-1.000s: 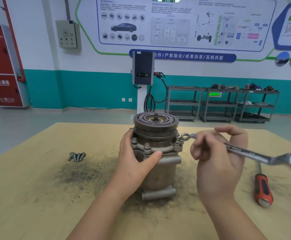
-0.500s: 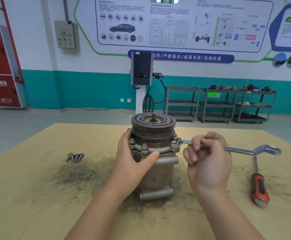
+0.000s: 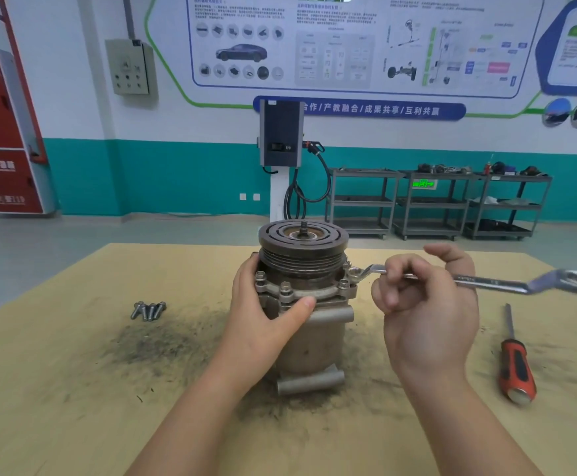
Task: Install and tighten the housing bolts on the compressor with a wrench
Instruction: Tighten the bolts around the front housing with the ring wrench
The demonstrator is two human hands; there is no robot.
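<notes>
Four loose steel bolts wait on tan bench. Left hand wraps upright grey metal compressor mid-bench. Right hand grips silver combination wrench, ring end seemingly on right-side flange bolt. Tightening step; next: short swing, reseat.

I see a pale tan worktop smudged with dark grey grit around the compressor, whose body is dull beige-grey. Its pulley on top is dark brown-grey, ringed with concentric grooves. The wrench is bright silver, as are the loose bolts at the left. The screwdriver at the right has an orange-red handle with black inlays. The far wall is white above a teal band, and the cabinet at far left is red.
</notes>
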